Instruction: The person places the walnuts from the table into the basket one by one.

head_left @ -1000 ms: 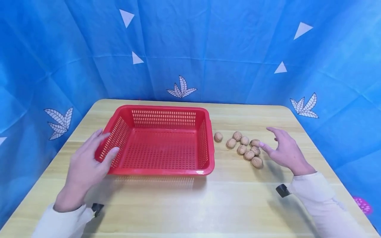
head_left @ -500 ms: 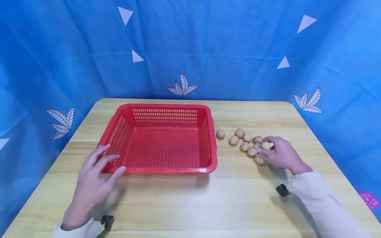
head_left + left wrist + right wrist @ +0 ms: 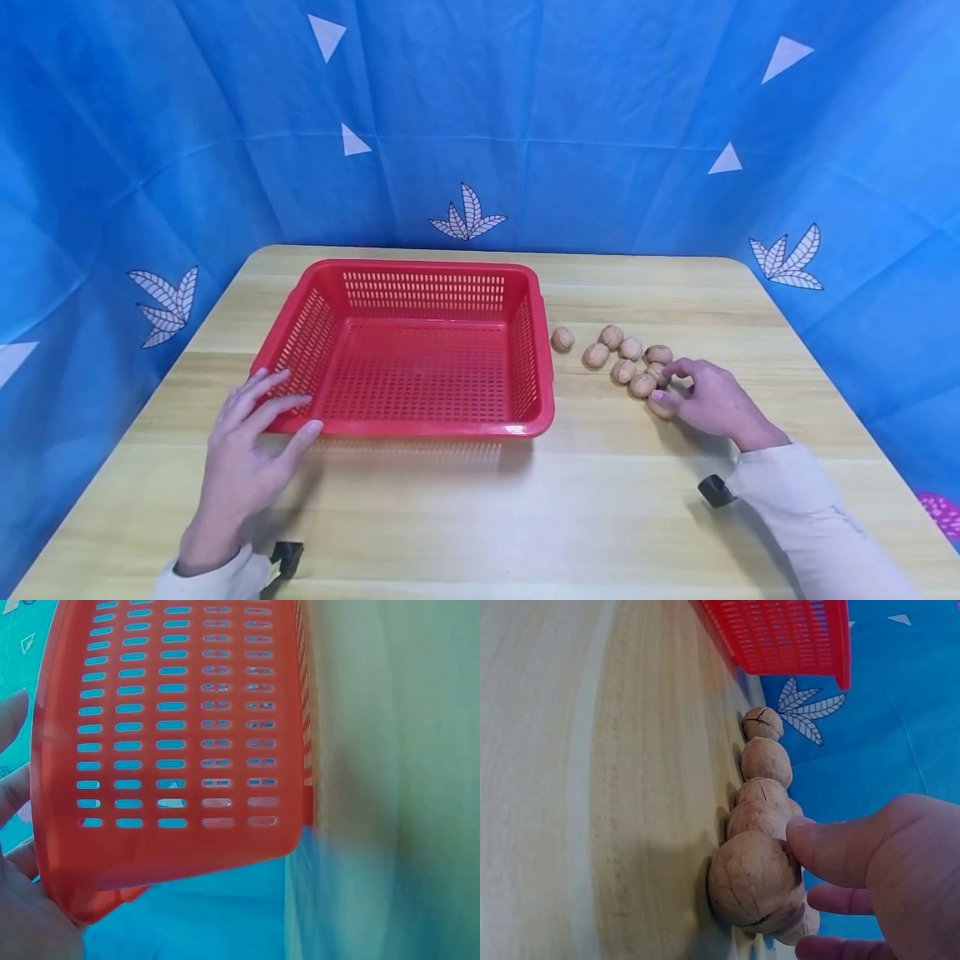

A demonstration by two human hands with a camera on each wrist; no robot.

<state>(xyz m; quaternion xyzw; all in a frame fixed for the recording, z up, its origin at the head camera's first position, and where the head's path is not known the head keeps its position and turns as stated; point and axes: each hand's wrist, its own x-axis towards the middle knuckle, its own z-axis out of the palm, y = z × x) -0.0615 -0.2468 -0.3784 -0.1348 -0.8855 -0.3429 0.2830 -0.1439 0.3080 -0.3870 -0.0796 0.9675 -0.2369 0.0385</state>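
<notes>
A red plastic basket (image 3: 420,432) with slotted walls stands on the table, left of the middle. My left hand (image 3: 243,458) is at its near left corner, fingers spread and slightly bent over the rim; the left wrist view shows the basket's wall (image 3: 187,847) beside the fingers. Several walnuts (image 3: 623,372) lie in a loose group right of the basket. My right hand (image 3: 716,404) is at the right end of this group. Its thumb (image 3: 829,844) is right at the nearest walnut (image 3: 751,879), with the fingertips on the far side, partly hidden.
One walnut (image 3: 562,339) lies apart, close to the basket's right wall. The wooden table (image 3: 480,517) has rounded far corners. A blue curtain (image 3: 600,83) with white leaf and triangle prints hangs behind and around it.
My right hand has come down onto the right end of the walnuts, thumb and fingers closer together. The left hand has drawn back slightly toward the basket's near left corner. The view has shifted slightly.
</notes>
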